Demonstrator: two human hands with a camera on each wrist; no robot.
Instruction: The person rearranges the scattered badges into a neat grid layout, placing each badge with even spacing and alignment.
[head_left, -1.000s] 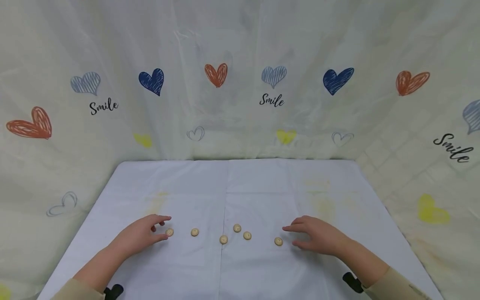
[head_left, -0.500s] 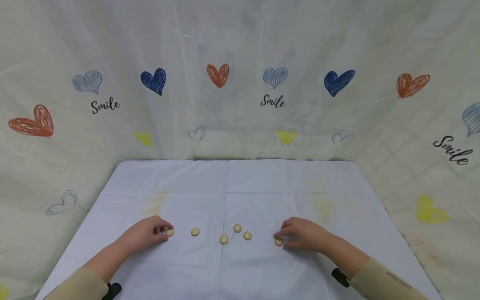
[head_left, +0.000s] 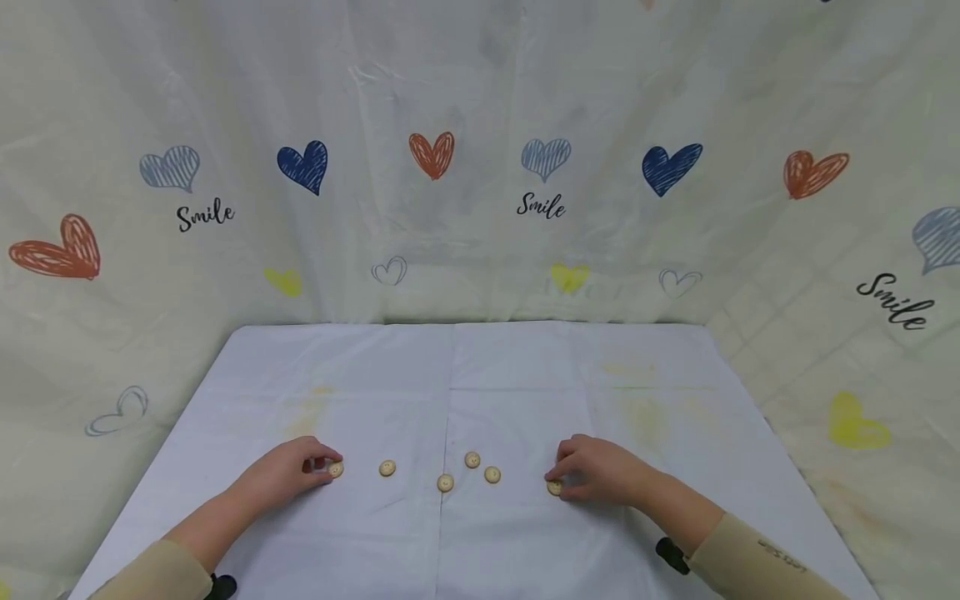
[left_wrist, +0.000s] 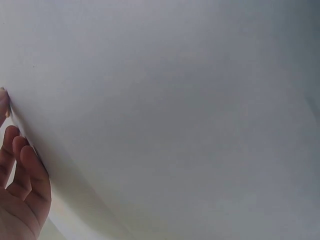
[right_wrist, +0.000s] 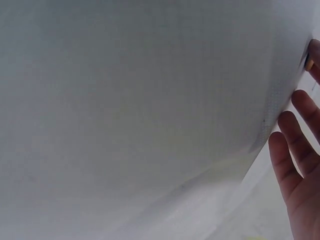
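Several round wooden buttons lie in a loose row across the white-covered table. In the head view my left hand point(head_left: 288, 467) pinches the leftmost button point(head_left: 337, 470) between thumb and forefinger, at the table surface. On the other side my right hand point(head_left: 600, 471) holds the rightmost button point(head_left: 554, 487) the same way, its fingertips covering part of it. Between the hands lie more buttons, among them one point(head_left: 387, 468) nearer the left hand and one point(head_left: 492, 475) right of the middle. Each wrist view shows fingers at the frame's edge, with only a sliver of button visible.
A white cloth point(head_left: 375, 550) with fold lines and faint yellow stains covers the table. Behind it and at both sides hangs a pale curtain point(head_left: 480, 67) printed with hearts and "Smile". Dark wrist devices show below both sleeves.
My right hand has moved left and down onto the rightmost button and closed its fingers on it. The left fingers have come together on the leftmost button. The other buttons stay put.
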